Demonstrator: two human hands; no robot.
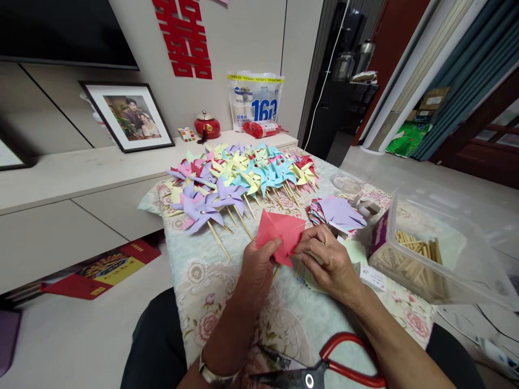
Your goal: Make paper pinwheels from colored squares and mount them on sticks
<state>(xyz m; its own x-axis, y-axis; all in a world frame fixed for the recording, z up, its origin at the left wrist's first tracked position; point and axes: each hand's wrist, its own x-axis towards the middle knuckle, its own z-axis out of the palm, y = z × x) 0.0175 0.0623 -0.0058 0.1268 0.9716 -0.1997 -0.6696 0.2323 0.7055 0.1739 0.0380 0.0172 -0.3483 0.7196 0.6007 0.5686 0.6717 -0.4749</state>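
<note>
As hands (295, 262) fold red paper (279, 232), bag (254, 100) reading "160"

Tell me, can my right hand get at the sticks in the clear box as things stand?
Probably yes. The right hand pinches the red paper, but the clear box of sticks sits open-topped just beside it, nothing between.

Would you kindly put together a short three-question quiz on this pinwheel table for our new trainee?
1. True or false: both hands, the left hand and right hand, hold the red paper piece.
2. What does the clear plastic box contain? A) wooden sticks B) buttons C) thread
3. Fill in: the scissors have ___ handles.

Key
1. True.
2. A: wooden sticks.
3. Red.

The finished paper pinwheels lie farther back on the floral tablecloth.
</note>
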